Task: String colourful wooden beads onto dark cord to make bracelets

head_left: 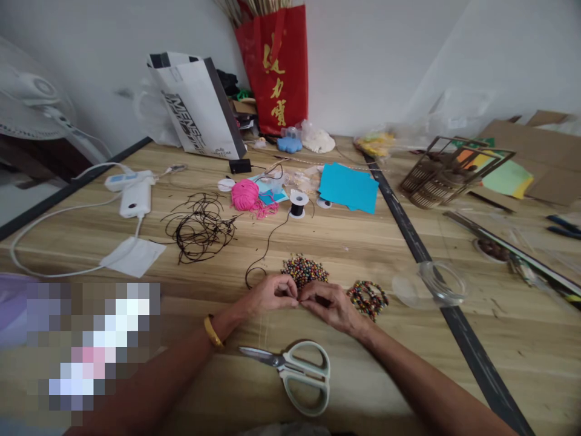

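Note:
My left hand point(272, 293), with a gold bangle point(213, 332) at the wrist, has thumb and finger pinched together. Fingertip to fingertip with it, my right hand point(333, 304) is pinched too; what lies between the fingers is too small to make out. Just beyond both hands is a pile of multicoloured beads point(305, 270). Strung bead loops point(368, 298) lie to the right of my right hand. From a spool of black cord point(297, 204), a strand curls down towards my left hand. Light-handled scissors point(302, 370) rest on the table nearer to me, blades partly apart.
A tangle of dark cord point(200, 230) and pink yarn point(245, 195) lie further left. Blue paper sheets point(348, 186) are behind the spool. A clear round container point(442, 284) and woven baskets point(438, 181) stand right. White cables and a power bank point(136, 197) are left; bags point(284, 72) stand behind.

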